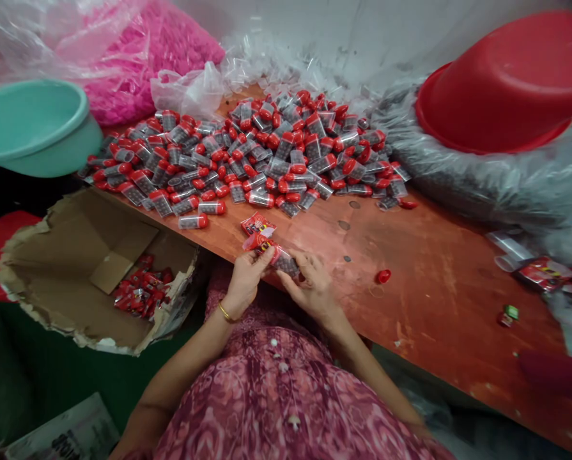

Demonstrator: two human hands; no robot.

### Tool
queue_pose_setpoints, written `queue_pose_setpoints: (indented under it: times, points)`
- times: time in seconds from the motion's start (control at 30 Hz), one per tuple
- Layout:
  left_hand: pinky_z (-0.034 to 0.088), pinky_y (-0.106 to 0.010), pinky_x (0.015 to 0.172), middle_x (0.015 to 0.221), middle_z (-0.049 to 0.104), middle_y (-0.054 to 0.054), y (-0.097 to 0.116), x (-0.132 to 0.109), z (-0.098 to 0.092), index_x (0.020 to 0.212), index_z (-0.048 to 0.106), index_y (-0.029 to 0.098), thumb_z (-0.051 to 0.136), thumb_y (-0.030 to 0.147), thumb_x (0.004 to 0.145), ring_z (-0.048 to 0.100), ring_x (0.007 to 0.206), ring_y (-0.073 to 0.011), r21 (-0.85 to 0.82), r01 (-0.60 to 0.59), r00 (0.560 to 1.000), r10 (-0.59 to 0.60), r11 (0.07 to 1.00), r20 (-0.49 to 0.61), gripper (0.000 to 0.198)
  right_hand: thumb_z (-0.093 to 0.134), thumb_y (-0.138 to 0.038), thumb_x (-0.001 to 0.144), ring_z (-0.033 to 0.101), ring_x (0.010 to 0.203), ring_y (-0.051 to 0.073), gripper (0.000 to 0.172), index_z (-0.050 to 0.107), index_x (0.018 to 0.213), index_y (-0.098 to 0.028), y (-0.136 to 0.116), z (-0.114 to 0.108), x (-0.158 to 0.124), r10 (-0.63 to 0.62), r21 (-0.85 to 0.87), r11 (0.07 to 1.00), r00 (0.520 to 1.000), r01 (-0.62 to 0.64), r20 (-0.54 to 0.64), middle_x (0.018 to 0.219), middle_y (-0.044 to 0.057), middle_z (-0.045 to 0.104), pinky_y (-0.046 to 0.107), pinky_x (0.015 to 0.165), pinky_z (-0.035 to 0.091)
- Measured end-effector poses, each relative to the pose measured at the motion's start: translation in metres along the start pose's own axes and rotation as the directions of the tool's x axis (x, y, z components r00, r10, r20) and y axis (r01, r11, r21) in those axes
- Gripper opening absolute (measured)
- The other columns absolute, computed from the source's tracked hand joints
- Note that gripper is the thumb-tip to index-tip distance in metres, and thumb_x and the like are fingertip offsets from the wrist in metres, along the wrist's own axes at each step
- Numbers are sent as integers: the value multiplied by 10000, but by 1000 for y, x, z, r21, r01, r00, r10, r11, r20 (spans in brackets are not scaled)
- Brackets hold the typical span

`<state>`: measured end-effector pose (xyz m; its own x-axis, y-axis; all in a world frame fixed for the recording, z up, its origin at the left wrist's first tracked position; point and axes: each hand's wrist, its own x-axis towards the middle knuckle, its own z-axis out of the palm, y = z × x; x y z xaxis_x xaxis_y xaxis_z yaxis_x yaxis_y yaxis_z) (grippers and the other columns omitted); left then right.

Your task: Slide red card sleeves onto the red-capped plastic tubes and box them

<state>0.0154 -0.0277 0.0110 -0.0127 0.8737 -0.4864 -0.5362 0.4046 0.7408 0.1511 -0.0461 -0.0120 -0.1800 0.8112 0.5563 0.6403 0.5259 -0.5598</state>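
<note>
Just above the table's front edge, my two hands hold a small clear plastic tube (286, 260) of dark pellets. My left hand (245, 281) pinches its left end together with a red printed packet (262, 243). Whether the packet sits around the tube or only against it, I cannot tell. Fingers of my right hand (317, 284) are wrapped round the tube's right end. Directly beyond, a second red printed packet (257, 223) lies on the wooden table (324, 233). Behind it spreads a big heap of red-capped tubes (276, 150).
A torn cardboard box (65, 255) with red packets (144, 287) stands low at left. Near it is a teal basin (31, 128). A red tub (506, 83) rests on plastic bags (468, 172) at right. A loose red cap (383, 276) lies on the table.
</note>
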Motion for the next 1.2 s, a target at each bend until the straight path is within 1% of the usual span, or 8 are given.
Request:
queue_pose_setpoints:
  times: [0.2,0.4,0.6,0.7,0.9,1.0,1.1,1.2]
  points:
    - [467,-216,605,629,646,15,-5,3,2,680,630,126,825,441,463,564,560,-84,-88,-93,996,94,992,3,429,565,-278,847,594,837,190,341,529,1176,-196,-14,17,-3,105,65,993,994,-104,-13,923,73,621,306,741,501]
    - [460,-240,623,670,657,0,-14,6,-7,722,640,124,800,452,506,555,584,-98,94,-175,984,173,980,29,424,458,-308,897,558,906,208,360,504,1237,-197,-7,5,1,135,63,988,988,-139,71,965,85,581,355,776,475]
    - [441,-240,598,653,644,-1,-17,6,-18,746,639,134,753,389,610,557,596,-124,437,-265,955,172,859,242,311,534,-337,867,508,975,214,224,623,1055,-252,8,-22,44,-267,-57,959,950,279,161,1035,69,577,387,852,389]
    - [436,-229,616,729,657,-10,-13,4,-20,831,645,134,733,308,649,570,645,-126,516,-298,940,152,803,306,267,527,-299,877,521,887,185,153,632,800,-219,7,-24,58,-303,-13,950,932,311,198,916,45,608,367,819,373]
    - [458,-244,664,766,667,-17,0,4,-16,837,651,124,768,320,608,586,671,-125,332,-192,923,55,924,380,323,520,-380,863,542,878,163,178,551,929,-217,7,-13,42,108,342,934,994,-104,7,972,45,562,328,793,441]
    - [475,-265,709,764,686,-33,3,9,-10,782,652,123,770,395,604,610,692,-134,139,-137,953,92,981,289,345,501,-432,858,567,811,143,324,498,1107,-226,8,-12,23,318,458,810,930,-367,183,1026,48,576,292,724,473]
    - [484,-261,715,749,698,-29,4,13,-5,764,655,129,795,393,572,623,681,-126,20,-107,969,100,994,227,355,483,-482,854,551,617,119,305,573,860,-190,4,-9,7,312,508,687,842,-520,440,748,9,605,246,583,454]
    - [490,-253,701,711,695,-19,0,12,-1,742,658,129,807,397,548,624,651,-117,-22,-108,971,110,994,211,363,441,-501,865,495,489,101,381,519,659,-189,-3,-3,1,363,555,608,821,-568,442,545,-27,528,229,501,416]
